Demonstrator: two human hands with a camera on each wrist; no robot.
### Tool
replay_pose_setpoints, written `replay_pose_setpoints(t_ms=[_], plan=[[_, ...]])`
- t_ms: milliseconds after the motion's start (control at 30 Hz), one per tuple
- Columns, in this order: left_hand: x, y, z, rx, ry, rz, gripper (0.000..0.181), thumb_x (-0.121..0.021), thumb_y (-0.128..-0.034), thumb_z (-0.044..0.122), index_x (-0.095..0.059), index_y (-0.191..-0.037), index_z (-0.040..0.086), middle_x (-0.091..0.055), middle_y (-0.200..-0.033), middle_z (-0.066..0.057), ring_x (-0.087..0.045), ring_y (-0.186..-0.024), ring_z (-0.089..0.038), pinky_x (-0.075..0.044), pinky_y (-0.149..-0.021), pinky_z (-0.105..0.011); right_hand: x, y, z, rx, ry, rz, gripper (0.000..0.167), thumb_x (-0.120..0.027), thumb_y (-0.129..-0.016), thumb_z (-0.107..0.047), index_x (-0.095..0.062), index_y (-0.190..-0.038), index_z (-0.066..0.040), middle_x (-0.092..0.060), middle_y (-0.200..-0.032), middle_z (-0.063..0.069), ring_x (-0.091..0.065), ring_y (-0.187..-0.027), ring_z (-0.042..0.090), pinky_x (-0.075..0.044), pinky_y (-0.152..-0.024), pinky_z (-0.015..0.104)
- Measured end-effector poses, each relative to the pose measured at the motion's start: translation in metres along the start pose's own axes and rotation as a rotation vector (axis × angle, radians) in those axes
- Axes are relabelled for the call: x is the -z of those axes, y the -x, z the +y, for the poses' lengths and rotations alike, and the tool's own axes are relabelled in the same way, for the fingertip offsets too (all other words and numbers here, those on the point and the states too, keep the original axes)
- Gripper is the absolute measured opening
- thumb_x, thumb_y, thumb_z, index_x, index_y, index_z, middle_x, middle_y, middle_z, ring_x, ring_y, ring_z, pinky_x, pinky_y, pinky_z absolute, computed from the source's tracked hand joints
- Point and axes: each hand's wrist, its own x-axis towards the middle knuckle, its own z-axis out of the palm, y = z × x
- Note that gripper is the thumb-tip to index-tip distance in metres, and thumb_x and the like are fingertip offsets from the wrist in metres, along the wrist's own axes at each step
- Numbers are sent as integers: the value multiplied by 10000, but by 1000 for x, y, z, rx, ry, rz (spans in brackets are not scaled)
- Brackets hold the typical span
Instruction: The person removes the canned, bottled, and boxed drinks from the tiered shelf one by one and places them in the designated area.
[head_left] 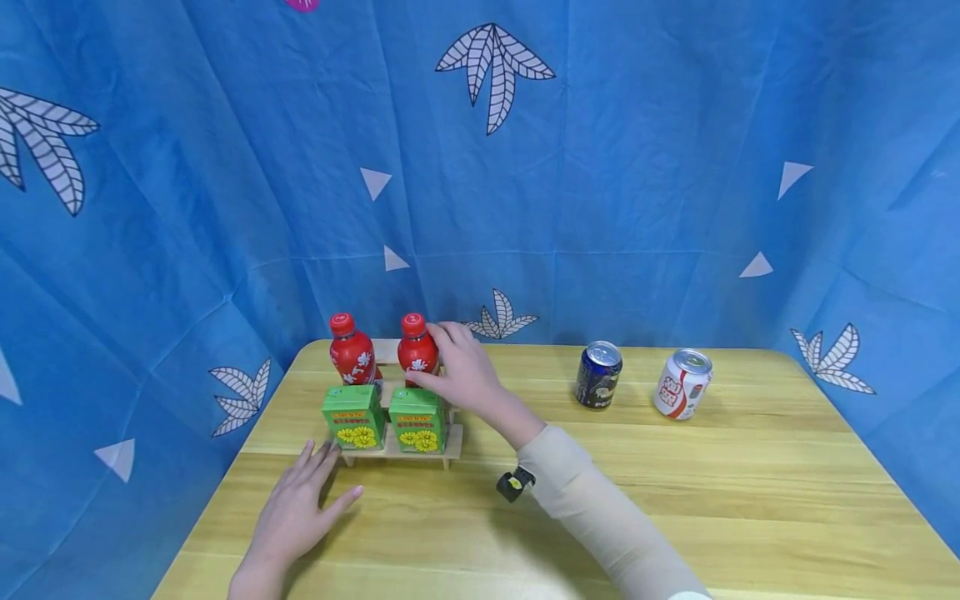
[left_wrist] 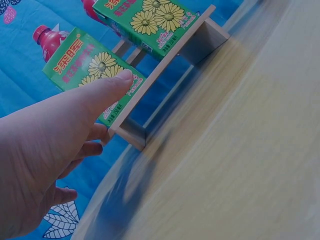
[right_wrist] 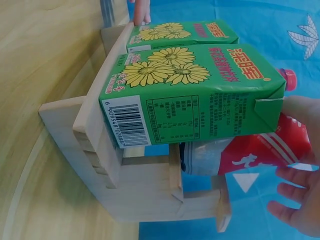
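My right hand [head_left: 467,372] holds the right-hand red bottle [head_left: 417,350], thumb on its near side and fingers round the far side. In the right wrist view, that bottle [right_wrist: 270,150] has its base by a step of the wooden rack [right_wrist: 145,182], partly hidden behind a green drink carton [right_wrist: 195,92]. My left hand [head_left: 298,504] is at the rack's front left corner, fingers spread and thumb apart. The left wrist view shows its fingers at the rack's end and its thumb in front of the left green carton [left_wrist: 75,62]. A second red bottle [head_left: 355,354] stands behind that carton.
A dark blue can [head_left: 598,377] and a white and red can [head_left: 682,385] stand upright at the back of the wooden table [head_left: 675,483], right of the rack. Blue patterned cloth [head_left: 637,167] hangs behind the table and along both sides.
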Motion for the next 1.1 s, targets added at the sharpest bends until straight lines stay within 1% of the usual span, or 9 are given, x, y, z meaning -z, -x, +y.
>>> replay_pose_setpoints(t_ms=[233, 400, 633, 867, 1000, 1100], plan=[[1, 0, 1, -3, 0, -1, 841, -562, -880, 647, -439, -1456, 47, -384, -1543, -178, -270, -1453, -437, -278, -1136, -650, 2, -2, -3, -17, -43, -24, 722, -722, -840, -480, -460, -1408, -118, -573, -1331, 41, -495, -1253, 216, -518, -994, 411], [1, 1, 1, -11, 1, 9, 833, -572, -880, 634, -438, -1457, 48, -384, -1541, -185, -275, -1449, -438, -275, -1135, -653, 2, -3, -3, -9, -42, -10, 719, -728, -836, -482, -469, -1399, -117, -584, -1318, 37, -502, -1240, 210, -508, -1002, 403], [2, 1, 3, -20, -3, 31, 822, -582, -880, 624, -454, -1445, 41, -405, -1526, -191, -291, -1439, -446, -299, -1120, -660, 2, -2, -4, -20, -50, -1, 709, -741, -830, -467, -480, -1384, -110, -595, -1303, 37, -508, -1226, 204, -511, -990, 392], [3, 1, 4, -11, -4, 17, 828, -568, -882, 637, -449, -1449, 45, -393, -1536, -183, -281, -1446, -442, -290, -1127, -657, 4, 1, -2, -27, -68, 14, 699, -755, -821, -448, -494, -1370, -103, -604, -1279, 42, -516, -1205, 210, -510, -982, 404], [2, 1, 3, -7, -3, 6, 837, -560, -879, 649, -447, -1452, 49, -386, -1541, -178, -272, -1452, -439, -281, -1132, -655, 6, 3, 0, -23, -62, 23, 689, -753, -824, -446, -500, -1362, -99, -610, -1271, 41, -519, -1206, 211, -504, -987, 404], [1, 1, 2, -10, -1, 8, 835, -567, -878, 644, -450, -1449, 47, -387, -1540, -179, -271, -1452, -439, -277, -1135, -652, 7, 4, 2, -22, -57, 24, 690, -746, -829, -450, -494, -1367, -98, -608, -1274, 43, -519, -1211, 212, -508, -985, 406]])
